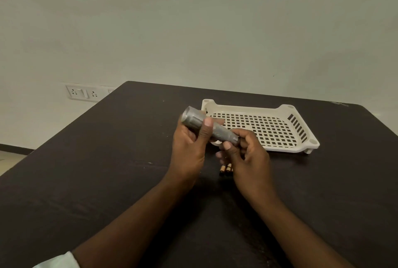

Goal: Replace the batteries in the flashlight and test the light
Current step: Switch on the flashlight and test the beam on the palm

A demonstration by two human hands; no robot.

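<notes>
Batteries (225, 169) on table (107, 160) partly hidden behind right hand (247, 155); count unclear, at least 2 ends showing. Flashlight (210, 126) mid-body covered by left hand (189, 147) thumb; tail end buried in right-hand fingers, cap on or off unclear. Tray (280, 108) near-left corner blocked by hands. Sleeve (58, 261) cut off at bottom edge.

I see a dim, soft, greenish-lit view with no hard shadows. The dark matte tabletop (107, 170) swallows detail at lower frame. The knurled grey metal flashlight (206, 126) looks slightly soft. Wide-angle bending curves the table's far edge.
</notes>
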